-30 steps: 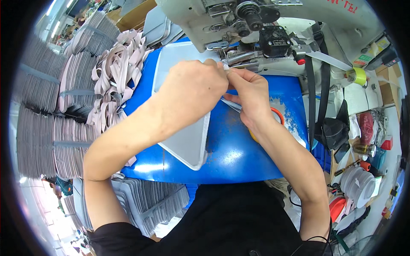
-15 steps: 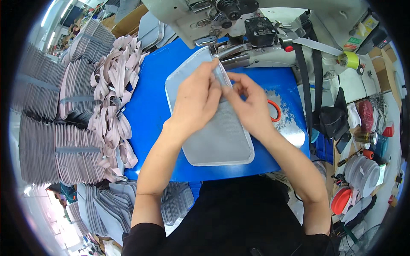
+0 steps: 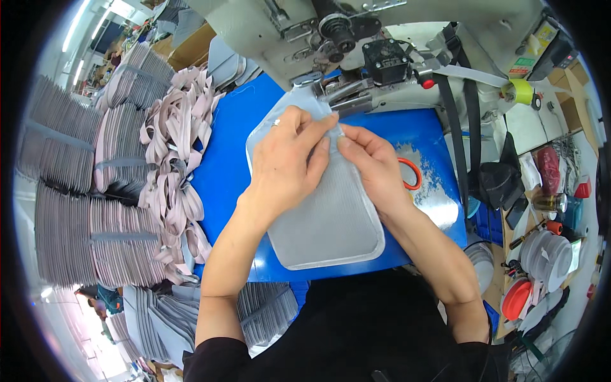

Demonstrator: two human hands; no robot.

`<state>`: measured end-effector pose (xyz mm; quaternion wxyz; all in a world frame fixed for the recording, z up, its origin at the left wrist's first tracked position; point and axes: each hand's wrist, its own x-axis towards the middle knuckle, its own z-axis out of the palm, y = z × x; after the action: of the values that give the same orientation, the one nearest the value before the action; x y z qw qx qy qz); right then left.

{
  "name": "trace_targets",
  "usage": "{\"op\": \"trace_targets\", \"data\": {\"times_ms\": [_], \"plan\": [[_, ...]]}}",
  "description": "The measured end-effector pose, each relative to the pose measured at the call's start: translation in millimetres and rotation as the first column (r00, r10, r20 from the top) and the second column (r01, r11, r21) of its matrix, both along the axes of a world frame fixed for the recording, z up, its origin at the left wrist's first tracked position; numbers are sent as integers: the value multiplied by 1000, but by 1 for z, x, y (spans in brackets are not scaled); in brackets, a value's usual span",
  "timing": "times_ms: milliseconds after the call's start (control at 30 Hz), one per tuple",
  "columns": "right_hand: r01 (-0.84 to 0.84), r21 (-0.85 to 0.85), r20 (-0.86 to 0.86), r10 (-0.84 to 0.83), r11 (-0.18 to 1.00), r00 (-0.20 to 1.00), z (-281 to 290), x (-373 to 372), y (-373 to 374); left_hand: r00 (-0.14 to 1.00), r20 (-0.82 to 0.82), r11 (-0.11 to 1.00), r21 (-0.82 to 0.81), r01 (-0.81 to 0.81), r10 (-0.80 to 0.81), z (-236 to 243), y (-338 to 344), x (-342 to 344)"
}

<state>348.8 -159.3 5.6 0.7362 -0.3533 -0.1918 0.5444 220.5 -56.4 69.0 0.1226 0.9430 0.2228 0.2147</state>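
Observation:
A grey rounded fabric panel [image 3: 328, 219] with a pale bound edge lies over the blue table top, its far end beside the sewing machine's [image 3: 344, 95] metal guide. My left hand [image 3: 286, 153] rests on the panel's upper part, thumb and forefinger pinching near its right edge. Close by, my right hand [image 3: 372, 159] pinches that same edge between thumb and fingers. The fingertips of both hands almost meet there. Exactly what sits between them is partly hidden. To the right of my right hand, orange-handled scissors [image 3: 410, 174] show only a handle loop.
Tied stacks of grey panels [image 3: 63, 235] stand at the left, beside a heap of pinkish-grey strips [image 3: 178, 140]. Black straps [image 3: 450, 121] hang from the machine at the right. A yellow tape roll [image 3: 523, 91] and a cluttered side table lie beyond.
The panel has shifted toward me, away from the machine. Both hands have moved slightly nearer with it, still pinching its right edge.

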Motion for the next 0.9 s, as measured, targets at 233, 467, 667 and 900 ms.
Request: {"op": "trace_targets", "data": {"times_ms": [233, 467, 667, 900], "plan": [[4, -15, -73, -5, 1000, 997, 0, 11, 28, 923, 236, 949, 12, -315, 303, -44, 35, -53], [116, 4, 247, -113, 993, 962, -8, 27, 22, 705, 352, 423, -902, 81, 615, -83, 8, -113], [391, 194, 344, -435, 900, 832, -5, 99, 10, 718, 421, 516, -851, 100, 555, -70, 25, -134], [246, -59, 372, -208, 967, 905, 4, 49, -13, 704, 415, 507, -857, 89, 577, -44, 20, -124]]}}
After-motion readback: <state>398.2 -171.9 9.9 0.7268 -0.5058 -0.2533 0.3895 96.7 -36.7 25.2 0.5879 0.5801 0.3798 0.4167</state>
